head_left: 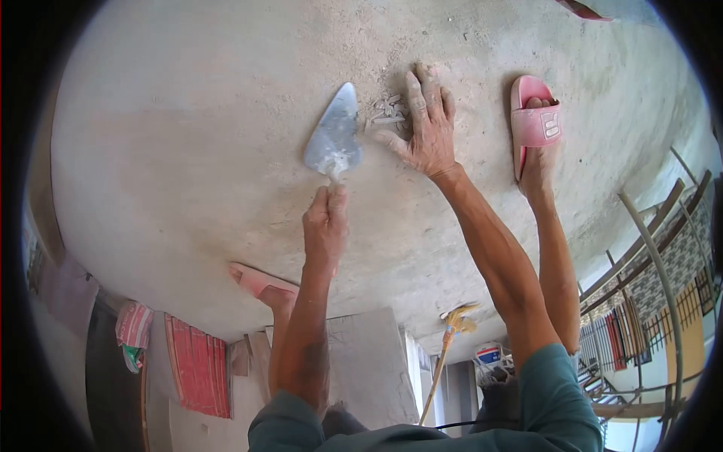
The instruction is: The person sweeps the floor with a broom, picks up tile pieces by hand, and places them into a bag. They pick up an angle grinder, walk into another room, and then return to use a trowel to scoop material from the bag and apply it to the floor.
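Observation:
My left hand [325, 226] is closed around the short handle of a pointing trowel [334, 135]. The metal blade, smeared with pale material, lies on or just above the dusty concrete floor [203, 181], its tip pointing away from me. To its right, my right hand [429, 128] rests palm down with fingers spread and coated in grey dust. Between the blade and that hand is a small heap of pale chips and debris [387, 111], close to my right thumb and fingers. Part of the heap may be hidden by the hand.
My feet wear pink slippers [536, 124], one right of my right hand, one lower left. Behind me are a broom [452, 325], a grey board [369, 361], red corrugated panels [197, 365], a striped bag [134, 325] and poles [663, 264] at right. Loose grit covers the floor ahead.

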Action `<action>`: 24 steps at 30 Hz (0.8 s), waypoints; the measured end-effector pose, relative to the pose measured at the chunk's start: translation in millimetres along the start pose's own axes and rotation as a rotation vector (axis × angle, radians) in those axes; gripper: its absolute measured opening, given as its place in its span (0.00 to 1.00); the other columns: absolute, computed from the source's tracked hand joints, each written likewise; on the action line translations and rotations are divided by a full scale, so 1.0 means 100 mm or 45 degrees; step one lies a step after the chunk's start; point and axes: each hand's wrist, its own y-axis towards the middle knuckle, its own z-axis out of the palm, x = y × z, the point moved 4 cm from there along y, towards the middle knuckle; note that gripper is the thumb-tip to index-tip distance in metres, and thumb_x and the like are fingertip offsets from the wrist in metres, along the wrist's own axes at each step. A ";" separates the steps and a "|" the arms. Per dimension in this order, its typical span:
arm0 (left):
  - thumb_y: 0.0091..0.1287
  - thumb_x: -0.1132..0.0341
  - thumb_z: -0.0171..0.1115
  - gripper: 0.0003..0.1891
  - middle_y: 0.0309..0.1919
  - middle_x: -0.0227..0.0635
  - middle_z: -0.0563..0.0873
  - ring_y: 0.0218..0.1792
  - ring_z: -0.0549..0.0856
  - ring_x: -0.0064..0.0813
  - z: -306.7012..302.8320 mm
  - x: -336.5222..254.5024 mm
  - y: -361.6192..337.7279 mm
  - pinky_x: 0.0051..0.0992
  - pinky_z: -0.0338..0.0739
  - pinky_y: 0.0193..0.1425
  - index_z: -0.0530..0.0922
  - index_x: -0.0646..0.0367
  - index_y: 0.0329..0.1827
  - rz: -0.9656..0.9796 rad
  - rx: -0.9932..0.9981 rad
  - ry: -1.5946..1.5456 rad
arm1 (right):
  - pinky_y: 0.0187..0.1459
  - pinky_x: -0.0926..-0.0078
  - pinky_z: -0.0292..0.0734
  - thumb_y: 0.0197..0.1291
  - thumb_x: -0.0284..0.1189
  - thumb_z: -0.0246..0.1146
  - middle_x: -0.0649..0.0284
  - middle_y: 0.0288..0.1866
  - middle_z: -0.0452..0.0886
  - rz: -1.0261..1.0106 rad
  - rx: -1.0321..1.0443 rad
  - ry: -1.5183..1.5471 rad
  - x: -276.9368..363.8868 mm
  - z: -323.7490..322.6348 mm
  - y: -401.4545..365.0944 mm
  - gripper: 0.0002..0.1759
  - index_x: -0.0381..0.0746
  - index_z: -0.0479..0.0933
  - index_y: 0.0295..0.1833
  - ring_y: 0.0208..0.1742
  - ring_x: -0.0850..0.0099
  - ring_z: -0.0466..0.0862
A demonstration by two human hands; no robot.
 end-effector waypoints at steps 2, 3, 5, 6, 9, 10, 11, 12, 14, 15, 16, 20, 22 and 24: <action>0.75 0.51 0.48 0.20 0.16 0.30 0.70 0.15 0.71 0.21 0.36 -0.06 0.07 0.26 0.67 0.18 0.70 0.59 0.32 0.139 -0.016 0.019 | 0.71 0.53 0.50 0.53 0.63 0.60 0.56 0.75 0.60 -0.070 -0.031 0.053 0.02 0.00 0.04 0.51 0.43 0.58 0.74 0.77 0.56 0.56; 0.75 0.50 0.48 0.20 0.16 0.28 0.69 0.14 0.70 0.20 0.51 -0.09 0.06 0.24 0.66 0.17 0.70 0.59 0.32 0.139 -0.011 -0.040 | 0.70 0.53 0.53 0.53 0.61 0.61 0.56 0.74 0.62 -0.101 -0.038 0.074 0.04 0.01 0.04 0.48 0.44 0.60 0.73 0.76 0.56 0.58; 0.74 0.50 0.49 0.20 0.16 0.27 0.69 0.13 0.69 0.18 0.77 -0.21 0.04 0.23 0.65 0.15 0.71 0.59 0.34 0.082 0.006 -0.224 | 0.67 0.54 0.60 0.58 0.46 0.66 0.57 0.72 0.67 -0.155 -0.087 0.155 0.03 -0.04 0.05 0.36 0.44 0.68 0.69 0.74 0.54 0.63; 0.74 0.50 0.49 0.20 0.16 0.27 0.69 0.13 0.69 0.18 0.87 -0.26 0.07 0.23 0.65 0.15 0.71 0.59 0.34 0.099 0.020 -0.279 | 0.67 0.54 0.61 0.58 0.42 0.66 0.57 0.72 0.67 -0.162 -0.104 0.147 0.01 -0.05 0.07 0.34 0.43 0.69 0.68 0.74 0.54 0.63; 0.73 0.48 0.47 0.21 0.16 0.28 0.69 0.13 0.69 0.19 1.06 -0.28 0.13 0.22 0.64 0.15 0.71 0.59 0.35 0.230 0.052 -0.311 | 0.66 0.55 0.62 0.60 0.28 0.65 0.58 0.71 0.67 -0.134 -0.186 0.262 -0.03 -0.04 0.09 0.27 0.42 0.72 0.66 0.74 0.54 0.63; 0.73 0.48 0.47 0.21 0.16 0.28 0.69 0.13 0.69 0.19 1.07 -0.34 0.13 0.22 0.64 0.15 0.71 0.59 0.35 0.264 0.055 -0.303 | 0.66 0.55 0.61 0.58 0.27 0.66 0.58 0.71 0.67 -0.122 -0.175 0.243 -0.03 -0.02 0.08 0.28 0.42 0.71 0.66 0.74 0.54 0.63; 0.73 0.47 0.46 0.22 0.16 0.28 0.69 0.13 0.69 0.19 1.08 -0.41 0.12 0.23 0.64 0.15 0.71 0.59 0.35 0.266 0.055 -0.312 | 0.66 0.54 0.61 0.56 0.26 0.66 0.58 0.71 0.67 -0.113 -0.171 0.217 -0.05 -0.01 0.08 0.29 0.42 0.71 0.66 0.74 0.54 0.63; 0.73 0.48 0.45 0.21 0.17 0.29 0.69 0.14 0.70 0.20 1.06 -0.44 0.11 0.23 0.64 0.16 0.71 0.60 0.35 0.190 0.089 -0.345 | 0.67 0.54 0.61 0.54 0.25 0.67 0.58 0.72 0.67 -0.100 -0.167 0.196 -0.06 0.01 0.08 0.30 0.42 0.71 0.66 0.74 0.53 0.63; 0.73 0.51 0.45 0.20 0.18 0.31 0.70 0.16 0.71 0.23 0.97 -0.60 0.09 0.25 0.65 0.19 0.70 0.61 0.34 -0.034 0.180 -0.440 | 0.67 0.54 0.61 0.53 0.23 0.65 0.58 0.72 0.66 -0.128 -0.116 0.124 -0.04 0.00 0.05 0.31 0.41 0.71 0.66 0.74 0.54 0.63; 0.74 0.52 0.45 0.19 0.19 0.32 0.70 0.18 0.73 0.25 0.93 -0.63 0.09 0.26 0.66 0.21 0.70 0.61 0.35 -0.182 0.236 -0.499 | 0.67 0.54 0.61 0.52 0.22 0.64 0.58 0.72 0.66 -0.145 -0.095 0.091 -0.04 0.01 0.06 0.32 0.40 0.71 0.66 0.74 0.54 0.62; 0.73 0.51 0.46 0.20 0.18 0.31 0.70 0.17 0.72 0.23 0.89 -0.60 0.09 0.25 0.65 0.20 0.70 0.61 0.33 -0.195 0.243 -0.502 | 0.68 0.55 0.61 0.51 0.22 0.62 0.58 0.72 0.66 -0.158 -0.086 0.104 0.01 0.01 0.06 0.32 0.40 0.70 0.66 0.74 0.55 0.62; 0.73 0.48 0.47 0.22 0.16 0.29 0.69 0.15 0.70 0.20 0.81 -0.61 0.00 0.24 0.64 0.19 0.69 0.58 0.30 -0.185 0.245 -0.523 | 0.69 0.56 0.61 0.53 0.21 0.57 0.58 0.72 0.66 -0.170 -0.032 0.136 0.11 -0.04 0.05 0.30 0.38 0.70 0.66 0.75 0.58 0.62; 0.72 0.47 0.47 0.22 0.16 0.29 0.69 0.15 0.70 0.20 0.68 -0.80 -0.05 0.24 0.65 0.19 0.69 0.57 0.29 -0.163 0.216 -0.498 | 0.69 0.57 0.62 0.54 0.21 0.56 0.58 0.72 0.66 -0.169 -0.041 0.175 0.21 -0.11 0.16 0.29 0.37 0.70 0.65 0.75 0.59 0.63; 0.72 0.46 0.47 0.23 0.17 0.28 0.70 0.15 0.70 0.20 0.50 -1.08 -0.13 0.23 0.65 0.19 0.69 0.57 0.29 -0.171 0.172 -0.446 | 0.70 0.57 0.62 0.54 0.21 0.57 0.59 0.72 0.66 -0.180 -0.076 0.242 0.37 -0.25 0.34 0.28 0.37 0.71 0.64 0.75 0.59 0.63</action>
